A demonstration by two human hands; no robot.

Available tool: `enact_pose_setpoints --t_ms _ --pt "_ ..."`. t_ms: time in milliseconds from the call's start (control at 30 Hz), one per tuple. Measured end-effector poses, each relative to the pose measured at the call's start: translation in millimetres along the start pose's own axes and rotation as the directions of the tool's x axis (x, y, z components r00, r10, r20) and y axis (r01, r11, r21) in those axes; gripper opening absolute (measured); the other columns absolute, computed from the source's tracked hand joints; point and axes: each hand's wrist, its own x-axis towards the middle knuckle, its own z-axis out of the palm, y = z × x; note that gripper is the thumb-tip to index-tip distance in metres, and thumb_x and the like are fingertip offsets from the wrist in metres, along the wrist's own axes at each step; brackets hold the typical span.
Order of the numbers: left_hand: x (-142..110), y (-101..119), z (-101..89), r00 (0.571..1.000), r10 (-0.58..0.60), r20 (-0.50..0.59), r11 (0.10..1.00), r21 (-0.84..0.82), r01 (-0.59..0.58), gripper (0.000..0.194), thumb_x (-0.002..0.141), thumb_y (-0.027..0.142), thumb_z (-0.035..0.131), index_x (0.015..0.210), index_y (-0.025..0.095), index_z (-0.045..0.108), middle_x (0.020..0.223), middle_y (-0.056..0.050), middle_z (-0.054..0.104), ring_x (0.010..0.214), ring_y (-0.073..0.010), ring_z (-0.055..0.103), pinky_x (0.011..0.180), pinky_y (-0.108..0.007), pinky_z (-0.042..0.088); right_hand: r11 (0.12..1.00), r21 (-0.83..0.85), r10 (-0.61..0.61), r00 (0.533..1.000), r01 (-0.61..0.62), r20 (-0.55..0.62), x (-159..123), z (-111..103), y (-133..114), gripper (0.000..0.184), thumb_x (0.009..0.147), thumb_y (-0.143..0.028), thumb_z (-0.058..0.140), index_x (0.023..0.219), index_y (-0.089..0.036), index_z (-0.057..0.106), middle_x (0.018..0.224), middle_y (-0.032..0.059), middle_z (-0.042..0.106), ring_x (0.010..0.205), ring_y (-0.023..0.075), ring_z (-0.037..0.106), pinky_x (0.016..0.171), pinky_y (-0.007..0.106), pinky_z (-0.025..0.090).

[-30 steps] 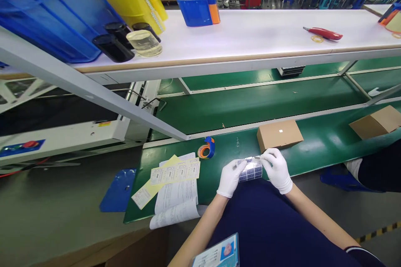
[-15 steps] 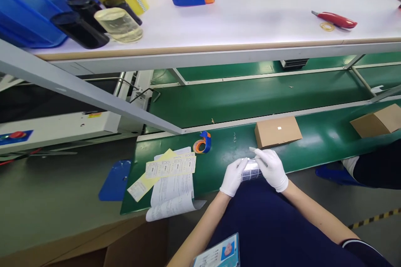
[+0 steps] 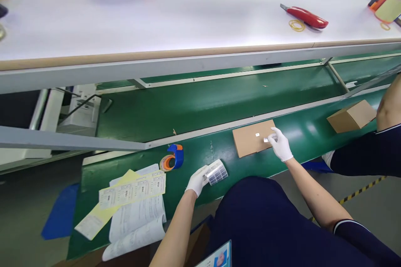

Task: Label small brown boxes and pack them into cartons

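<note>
- The small white label is sitting at the fingertips of the right hand, which is closed in a pinch and reaching down to the top of the cardboard box.
- A second white label is lying on the box top, just beside the first, at about 9 o'clock from it.
- A light pinch and a flat, even press are suiting this fingertip work, keeping the label square to the box edges.
- The white-gloved left hand is gripping the curled label strip, whose rows of small bluish labels are showing.
- The box is lying flat on the green conveyor belt, at about 2 o'clock from the left hand.
- A blue tape dispenser is standing at 10 o'clock from the left hand, and a pile of printed papers is lying at 8 o'clock.
- Another cardboard box is resting at 3 o'clock from the first, near a neighbouring person's dark sleeve.
- A red utility knife is lying on the white desk beyond.
</note>
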Motion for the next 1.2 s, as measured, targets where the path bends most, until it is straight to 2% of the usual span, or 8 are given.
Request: enact_pose_setpoints --t_ms 100,267,367,500,967,1100,1200 --pt "28 -5 -12.8 0.992 0.049 -0.112 0.999 -0.005 -0.05 0.054 0.078 0.023 0.084 0.127 0.012 0.065 0.129 -0.02 0.069 0.112 -0.03 0.071 0.104 -0.05 0.055 1.0 -0.001 -0.003 0.995 0.003 0.096 18 5 8 0.052 0.085 -0.029 0.057 0.136 -0.019 0.054 0.092 0.002 0.074 0.086 0.0174 0.07 0.089 0.038 0.057" --pt "54 -6 -23.3 0.955 0.155 -0.252 0.986 -0.021 -0.165 0.071 0.083 0.016 0.077 0.149 0.017 0.051 0.146 -0.018 0.059 0.128 -0.0261 0.064 0.113 -0.042 0.05 0.999 -0.015 -0.026 0.975 0.03 0.22 39 24 11 0.049 0.086 -0.023 0.053 0.134 -0.019 0.053 0.087 -0.0007 0.074 0.081 0.0149 0.07 0.087 0.035 0.056" --pt "63 -8 -28.3 0.944 0.155 -0.29 0.985 -0.023 -0.169 0.083 0.081 0.011 0.077 0.156 0.018 0.041 0.148 -0.018 0.057 0.132 -0.0271 0.061 0.112 -0.041 0.049 0.999 -0.034 -0.022 0.968 0.032 0.251 44 30 16 0.046 0.086 -0.02 0.051 0.132 -0.019 0.053 0.084 -0.0011 0.074 0.082 0.0153 0.071 0.086 0.034 0.056" --pt "73 -13 -34.3 0.936 0.12 -0.332 0.991 -0.022 -0.135 0.087 0.08 0.008 0.075 0.158 0.016 0.037 0.145 -0.018 0.061 0.133 -0.0292 0.059 0.114 -0.043 0.047 0.996 -0.068 -0.041 0.97 0.059 0.241 45 33 23 0.045 0.088 -0.021 0.049 0.132 -0.019 0.054 0.084 -0.0006 0.073 0.08 0.0156 0.069 0.083 0.034 0.056" --pt "83 -18 -41.6 0.934 0.141 -0.327 0.989 0.007 -0.147 0.083 0.08 0.017 0.08 0.155 0.017 0.042 0.149 -0.02 0.056 0.135 -0.0279 0.058 0.115 -0.043 0.047 0.984 -0.151 -0.062 0.971 0.099 0.233 42 36 21 0.047 0.09 -0.019 0.045 0.136 -0.019 0.054 0.084 0.0001 0.071 0.078 0.016 0.066 0.079 0.031 0.053" --pt "82 -17 -40.2 0.932 0.163 -0.324 0.986 0.034 -0.161 0.08 0.081 0.018 0.079 0.153 0.019 0.044 0.146 -0.018 0.059 0.135 -0.0289 0.059 0.114 -0.046 0.048 0.944 -0.284 -0.105 0.971 0.165 0.216 38 46 15 0.05 0.089 -0.016 0.044 0.137 -0.022 0.056 0.08 0.0009 0.068 0.074 0.0174 0.061 0.069 0.029 0.049" --pt "75 -13 -39.3 0.932 0.184 -0.311 0.982 0.094 -0.163 0.081 0.081 0.02 0.08 0.153 0.018 0.044 0.145 -0.019 0.059 0.135 -0.0294 0.059 0.115 -0.046 0.047 0.879 -0.421 -0.17 0.972 0.225 0.163 37 47 13 0.055 0.09 -0.024 0.052 0.145 -0.026 0.052 0.086 0.0046 0.067 0.082 0.022 0.06 0.074 0.032 0.049"
